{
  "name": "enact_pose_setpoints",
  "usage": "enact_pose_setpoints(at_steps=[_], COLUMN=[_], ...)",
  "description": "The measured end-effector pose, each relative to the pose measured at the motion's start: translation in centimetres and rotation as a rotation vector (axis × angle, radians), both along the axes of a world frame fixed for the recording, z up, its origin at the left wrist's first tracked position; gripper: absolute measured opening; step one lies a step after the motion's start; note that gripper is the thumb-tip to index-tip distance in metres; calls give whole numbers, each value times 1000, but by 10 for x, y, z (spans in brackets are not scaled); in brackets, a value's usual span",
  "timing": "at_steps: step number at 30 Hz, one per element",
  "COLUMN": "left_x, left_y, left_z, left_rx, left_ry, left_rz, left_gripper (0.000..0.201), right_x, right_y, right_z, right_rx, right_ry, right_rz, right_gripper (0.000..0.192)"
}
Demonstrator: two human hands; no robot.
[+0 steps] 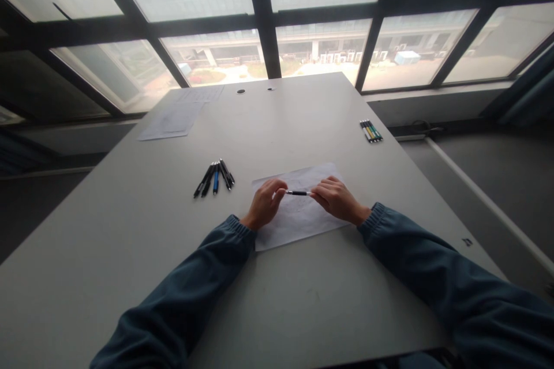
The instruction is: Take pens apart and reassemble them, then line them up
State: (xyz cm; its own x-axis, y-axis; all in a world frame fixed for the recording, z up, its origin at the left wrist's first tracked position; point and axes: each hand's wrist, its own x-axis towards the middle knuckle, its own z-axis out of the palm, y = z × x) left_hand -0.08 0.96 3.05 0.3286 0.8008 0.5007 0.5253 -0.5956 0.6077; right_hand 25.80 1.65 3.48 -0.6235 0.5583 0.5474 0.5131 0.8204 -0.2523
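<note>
Here the pen lies level, long axis running left to right, held above the sheet of paper at the middle of the worktop. The left hand pinches its left end; the right hand pinches its right end. Both hands have fingers curled narrow around it, wrists resting low, forearms converging from the near edge. No lettering is legible on it.

Both my arms reach forward in dark blue sleeves. My left hand and right hand face each other, fingers curled and pinching.
</note>
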Motion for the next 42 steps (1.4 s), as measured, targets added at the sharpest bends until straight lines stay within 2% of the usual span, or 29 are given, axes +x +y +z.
enact_pose_setpoints(at_steps=[3,5,15,21,29,31,34,36,39,42], left_x=[-1,-1,2,4,4,4,3,2,0,0], left_y=[0,0,0,0,0,-1,-2,-2,-1,0], left_z=[0,0,3,6,2,3,4,4,3,3], left_rx=[2,12,57,125,112,104,90,69,31,7], left_ry=[32,43,12,-20,-26,-22,-31,-58,-84,-40], left_rz=[-18,-47,-105,-92,-98,-95,-71,-47,-5,1], left_gripper=[52,53,31,14,8,13,47,57,36,30], right_x=[0,0,1,2,1,1,1,2,2,2], right_y=[1,1,2,4,3,2,3,3,3,3], right_z=[0,-1,-1,-6,-2,-2,-2,-3,-3,-3], right_rx=[6,13,18,6,6,2,-4,-1,9,17], right_ry=[1,-3,-25,-15,-28,-27,-16,-4,4,1], right_rz=[8,14,20,15,-2,-7,-21,-34,-44,-39], right_gripper=[26,26,27,26,30,31,31,31,30,30])
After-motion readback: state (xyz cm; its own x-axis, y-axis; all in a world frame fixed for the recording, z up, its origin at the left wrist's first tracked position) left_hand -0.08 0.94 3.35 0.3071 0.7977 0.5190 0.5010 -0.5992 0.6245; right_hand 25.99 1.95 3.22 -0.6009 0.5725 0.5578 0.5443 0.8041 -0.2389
